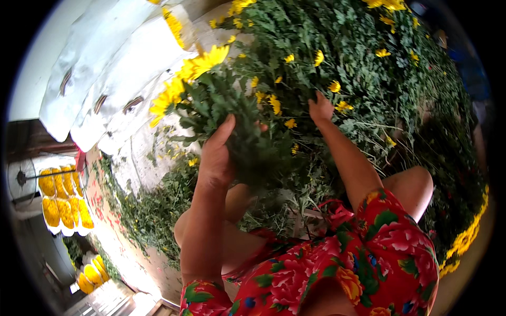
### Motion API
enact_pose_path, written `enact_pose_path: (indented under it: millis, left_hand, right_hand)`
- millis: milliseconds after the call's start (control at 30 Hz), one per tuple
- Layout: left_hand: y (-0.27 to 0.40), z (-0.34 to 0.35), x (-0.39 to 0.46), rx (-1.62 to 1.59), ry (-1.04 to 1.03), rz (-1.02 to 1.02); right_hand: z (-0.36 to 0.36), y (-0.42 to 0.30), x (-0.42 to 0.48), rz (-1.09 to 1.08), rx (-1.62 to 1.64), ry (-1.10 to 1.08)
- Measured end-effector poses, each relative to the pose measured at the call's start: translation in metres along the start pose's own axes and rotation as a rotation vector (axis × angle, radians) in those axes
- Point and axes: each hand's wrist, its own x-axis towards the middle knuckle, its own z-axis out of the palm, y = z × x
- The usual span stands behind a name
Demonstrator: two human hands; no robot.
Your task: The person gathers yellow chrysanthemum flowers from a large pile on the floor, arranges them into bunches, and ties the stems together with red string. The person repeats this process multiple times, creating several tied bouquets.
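Note:
My left hand [221, 154] grips a bunch of leafy yellow chrysanthemum stems [217, 94]. Its blooms [197, 65] point up and to the left, while the lower foliage is blurred. Farther right, my right hand [322, 108] reaches to the near edge of a large pile of cut chrysanthemums [355, 59]. The fingertips meet the leaves there; whether they pinch a stem cannot be made out. Small yellow flowers [335, 86] lie close beside that hand.
White sleeves [114, 75] of wrapped flowers lie at the upper left. Loose leaves and stems [158, 217] litter the floor around my knees. At the far left, packed yellow bundles [65, 197] stand near a fan [21, 177]. A row of yellow blooms [464, 237] edges the right side.

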Motion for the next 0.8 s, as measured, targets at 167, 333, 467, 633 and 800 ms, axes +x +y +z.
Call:
enact_pose_path:
  millis: [167,333,467,633,800]
  left_hand:
    - [0.01,-0.029,-0.018,-0.018,0.02,0.065]
    - [0.01,-0.041,-0.008,0.415,0.057,0.215]
    - [0.003,-0.022,-0.009,0.278,-0.093,0.265]
    - [-0.009,-0.012,-0.021,0.214,0.02,0.332]
    - [-0.002,-0.025,-0.015,0.166,0.205,0.329]
  right_hand:
    - [-0.103,-0.124,-0.122,-0.422,0.673,-0.029]
    - [-0.177,-0.182,-0.209,-0.788,0.74,-0.054]
    - [-0.177,-0.193,-0.23,-0.731,0.725,-0.096]
    - [-0.181,-0.191,-0.232,-0.801,0.603,-0.234]
    - [-0.154,-0.113,-0.122,-0.609,0.476,0.027]
